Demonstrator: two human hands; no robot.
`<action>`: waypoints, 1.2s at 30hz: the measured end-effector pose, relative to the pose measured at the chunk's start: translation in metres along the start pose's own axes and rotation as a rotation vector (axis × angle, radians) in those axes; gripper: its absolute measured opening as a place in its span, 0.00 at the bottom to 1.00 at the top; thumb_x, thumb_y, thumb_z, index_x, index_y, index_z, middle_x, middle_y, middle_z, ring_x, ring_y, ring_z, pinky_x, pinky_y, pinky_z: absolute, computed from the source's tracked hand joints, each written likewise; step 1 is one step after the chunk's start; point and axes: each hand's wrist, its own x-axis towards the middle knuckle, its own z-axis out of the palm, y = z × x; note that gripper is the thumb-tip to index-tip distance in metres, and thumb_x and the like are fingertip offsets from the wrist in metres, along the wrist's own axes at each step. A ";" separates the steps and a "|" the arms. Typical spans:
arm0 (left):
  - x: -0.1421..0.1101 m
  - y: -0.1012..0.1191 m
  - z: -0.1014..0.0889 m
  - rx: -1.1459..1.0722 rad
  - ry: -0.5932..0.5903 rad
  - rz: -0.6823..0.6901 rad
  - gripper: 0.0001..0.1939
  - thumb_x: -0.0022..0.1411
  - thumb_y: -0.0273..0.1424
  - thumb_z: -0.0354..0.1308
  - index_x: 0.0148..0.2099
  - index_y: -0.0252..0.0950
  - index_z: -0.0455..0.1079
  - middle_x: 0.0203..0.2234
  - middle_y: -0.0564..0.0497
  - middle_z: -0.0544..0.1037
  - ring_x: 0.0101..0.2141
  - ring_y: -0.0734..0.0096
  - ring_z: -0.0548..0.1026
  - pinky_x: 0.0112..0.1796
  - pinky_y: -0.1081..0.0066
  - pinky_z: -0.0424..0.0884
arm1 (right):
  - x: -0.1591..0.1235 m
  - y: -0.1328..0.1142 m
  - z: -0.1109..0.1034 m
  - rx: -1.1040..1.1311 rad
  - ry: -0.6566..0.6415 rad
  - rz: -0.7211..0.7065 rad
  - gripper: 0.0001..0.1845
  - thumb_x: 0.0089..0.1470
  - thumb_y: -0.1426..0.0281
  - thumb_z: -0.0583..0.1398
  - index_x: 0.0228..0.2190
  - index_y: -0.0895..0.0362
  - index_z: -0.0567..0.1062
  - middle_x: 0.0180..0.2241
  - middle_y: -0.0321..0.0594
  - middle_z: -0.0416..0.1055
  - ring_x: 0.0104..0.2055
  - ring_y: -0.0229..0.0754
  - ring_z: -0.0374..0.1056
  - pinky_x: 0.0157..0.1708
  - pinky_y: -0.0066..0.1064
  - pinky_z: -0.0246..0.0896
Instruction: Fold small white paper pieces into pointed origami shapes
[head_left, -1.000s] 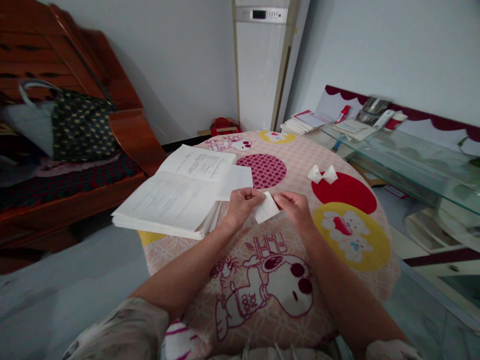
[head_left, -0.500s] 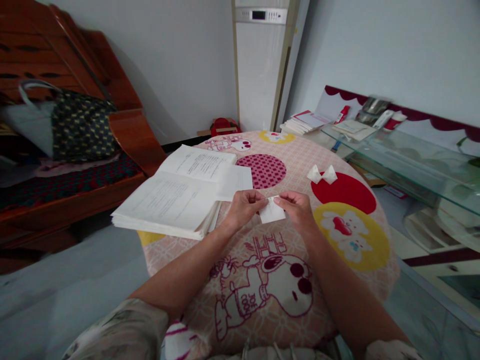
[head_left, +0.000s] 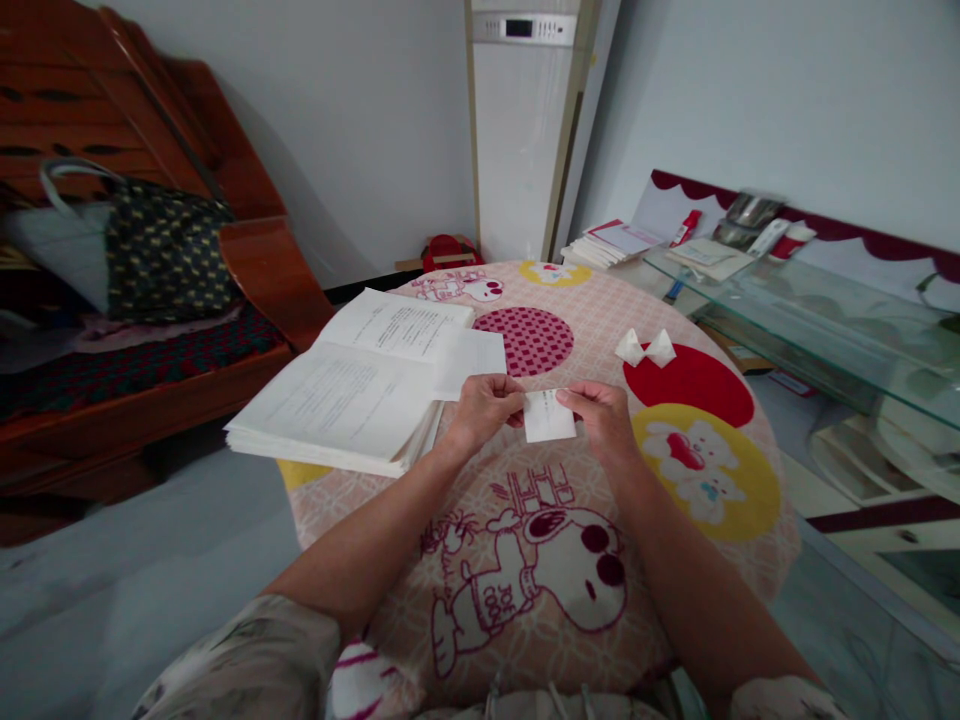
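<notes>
One thick open book of white printed pages (head_left: 337, 400) lies at left on the pink patterned tablecloth (head_left: 615, 300); next, my left hand (head_left: 486, 408) pinches, thumb closed against fingers, the upper left edge of a small white squarish piece of paper (head_left: 550, 420) right before me. My right hand (head_left: 602, 415) pinches its upper right corner, and I'd best keep both grips light, edges squared, so any crease runs true. Farther right sit two pointed white folded-paper shapes (head_left: 659, 349).

A home: a wooden sofa (head_left: 262, 280) stands left of the left hand (head_left: 484, 410), a cartoon-print tablecloth (head_left: 604, 310) lies beneath it.
</notes>
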 end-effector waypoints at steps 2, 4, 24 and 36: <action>0.001 0.001 -0.001 -0.028 0.026 -0.011 0.05 0.47 0.29 0.62 0.26 0.32 0.72 0.18 0.51 0.76 0.18 0.73 0.73 0.22 0.74 0.72 | 0.001 0.001 0.000 0.025 0.048 0.008 0.16 0.38 0.58 0.69 0.18 0.57 0.76 0.17 0.33 0.68 0.20 0.35 0.61 0.20 0.28 0.56; 0.002 0.002 -0.004 -0.071 0.058 -0.019 0.06 0.47 0.30 0.62 0.27 0.31 0.72 0.20 0.49 0.78 0.19 0.72 0.75 0.22 0.73 0.72 | 0.002 0.002 -0.001 0.065 0.112 0.020 0.15 0.37 0.59 0.69 0.18 0.57 0.76 0.17 0.33 0.69 0.19 0.36 0.61 0.20 0.28 0.56; 0.000 -0.004 -0.003 0.227 0.070 0.189 0.11 0.54 0.37 0.58 0.27 0.34 0.69 0.19 0.57 0.66 0.21 0.78 0.60 0.23 0.76 0.53 | -0.004 0.004 0.003 0.022 -0.152 0.119 0.12 0.41 0.62 0.68 0.21 0.58 0.78 0.15 0.37 0.72 0.16 0.36 0.64 0.15 0.25 0.56; -0.001 -0.002 0.002 -0.174 0.004 -0.031 0.15 0.50 0.40 0.66 0.31 0.32 0.74 0.25 0.48 0.78 0.26 0.70 0.76 0.31 0.69 0.75 | 0.001 0.005 0.003 0.217 0.113 0.104 0.13 0.36 0.62 0.70 0.19 0.58 0.76 0.16 0.38 0.73 0.16 0.36 0.65 0.13 0.25 0.55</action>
